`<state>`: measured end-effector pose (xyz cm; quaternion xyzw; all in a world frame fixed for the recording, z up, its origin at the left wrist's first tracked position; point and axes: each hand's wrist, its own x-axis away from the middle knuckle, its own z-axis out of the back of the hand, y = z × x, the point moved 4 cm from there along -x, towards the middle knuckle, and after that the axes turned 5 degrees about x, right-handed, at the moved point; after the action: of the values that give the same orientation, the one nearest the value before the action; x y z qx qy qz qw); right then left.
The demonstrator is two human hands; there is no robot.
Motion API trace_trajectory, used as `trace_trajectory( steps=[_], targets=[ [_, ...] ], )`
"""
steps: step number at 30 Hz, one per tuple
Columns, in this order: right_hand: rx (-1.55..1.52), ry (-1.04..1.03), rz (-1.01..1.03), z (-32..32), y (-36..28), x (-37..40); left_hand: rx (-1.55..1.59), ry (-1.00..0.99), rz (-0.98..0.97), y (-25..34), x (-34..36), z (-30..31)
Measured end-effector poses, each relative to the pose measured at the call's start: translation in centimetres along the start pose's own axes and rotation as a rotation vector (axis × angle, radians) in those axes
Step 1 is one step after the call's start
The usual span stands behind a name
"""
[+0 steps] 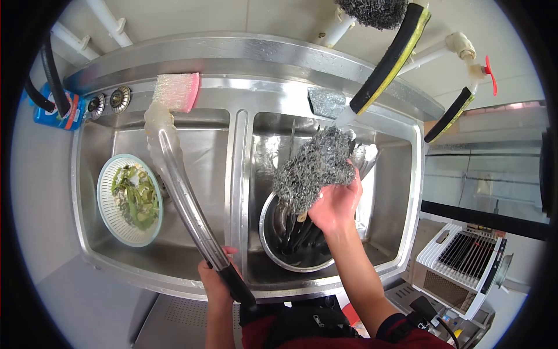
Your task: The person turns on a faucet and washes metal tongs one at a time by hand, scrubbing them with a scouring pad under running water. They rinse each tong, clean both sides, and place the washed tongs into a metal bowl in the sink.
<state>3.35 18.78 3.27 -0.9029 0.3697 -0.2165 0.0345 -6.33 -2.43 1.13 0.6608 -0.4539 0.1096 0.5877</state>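
Observation:
My left hand (214,280) is closed around the lower end of long metal tongs (189,200), near their black grip. The tongs slant up over the left sink basin, their pale scalloped tip by a pink-edged scrubbing sponge (174,91). Over the right basin, my right hand (337,203) holds a large, wet steel wool scourer (311,168), its palm turned upward. Water runs onto the scourer from a black and yellow hose (390,61). Beneath, a round metal bowl (266,241) contains black-handled utensils (299,235), partly hidden by the scourer and hand.
A strainer basket (107,218) with green vegetable scraps sits in the left basin (200,145). On the back ledge lie a grey scouring pad (330,102) and two drain strainers (120,99). A blue bottle (55,119) stands left; a white rack (459,264) is at right.

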Motion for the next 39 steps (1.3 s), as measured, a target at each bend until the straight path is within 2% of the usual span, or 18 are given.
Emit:
trace_trajectory(
  steps=[3,4,8,9,12,15,17,19,21,22,24,29,31,32,33,34,37,39],
  targets=[
    [-0.025,-0.107,-0.030,0.8,0.5,0.3,0.032,0.007,0.034,0.3,0.4,0.0],
    [0.054,-0.002,-0.058,0.3,0.8,0.8,0.032,0.009,0.019,0.7,0.6,-0.1],
    [0.284,0.018,-0.102,0.9,1.9,0.8,0.060,0.014,0.004,2.2,1.9,0.0],
    [0.362,0.259,-0.107,1.6,2.0,0.8,0.045,-0.007,-0.002,2.7,2.3,0.0],
    [0.576,0.073,-0.005,-2.8,0.3,1.2,0.033,0.066,0.016,3.6,2.9,0.8],
    [0.506,-0.226,0.122,-10.0,-3.1,3.2,0.067,0.060,0.027,4.6,3.1,1.2],
    [0.435,-0.270,0.172,-9.5,-3.8,2.8,0.035,0.044,-0.009,5.7,3.3,0.7],
    [1.219,-0.054,0.254,-2.8,-1.8,-0.9,-0.010,0.061,-0.046,6.4,4.1,1.1],
    [2.140,-0.046,0.350,5.4,1.9,-2.6,-0.008,0.004,-0.101,6.8,4.5,1.3],
    [2.110,-0.029,0.362,5.8,2.9,-1.3,0.030,0.006,-0.073,7.2,5.0,1.4],
    [1.387,0.277,0.229,7.4,1.8,0.6,0.029,0.017,-0.091,7.7,6.0,1.6],
    [1.192,0.114,0.349,3.0,-2.6,7.9,-0.013,0.076,-0.105,6.7,7.5,1.9],
    [1.107,-0.017,0.541,1.3,-5.7,11.7,-0.096,0.002,-0.116,5.5,8.1,2.3],
    [0.873,-0.069,0.384,1.1,-7.1,13.7,-0.069,-0.066,-0.150,5.1,7.7,3.8],
    [0.901,-0.101,0.464,2.7,-7.9,14.7,-0.052,-0.169,-0.152,4.1,6.9,3.0],
    [0.948,0.045,0.441,4.5,-8.5,16.7,-0.117,-0.304,-0.052,0.9,5.5,-0.9],
    [0.292,0.157,0.439,8.3,-11.4,26.5,-0.357,-0.738,0.310,-12.4,7.3,-13.9],
    [0.126,0.310,0.657,13.0,-12.7,34.9,-0.527,-0.908,0.417,-17.4,9.9,-18.0]
  ],
)
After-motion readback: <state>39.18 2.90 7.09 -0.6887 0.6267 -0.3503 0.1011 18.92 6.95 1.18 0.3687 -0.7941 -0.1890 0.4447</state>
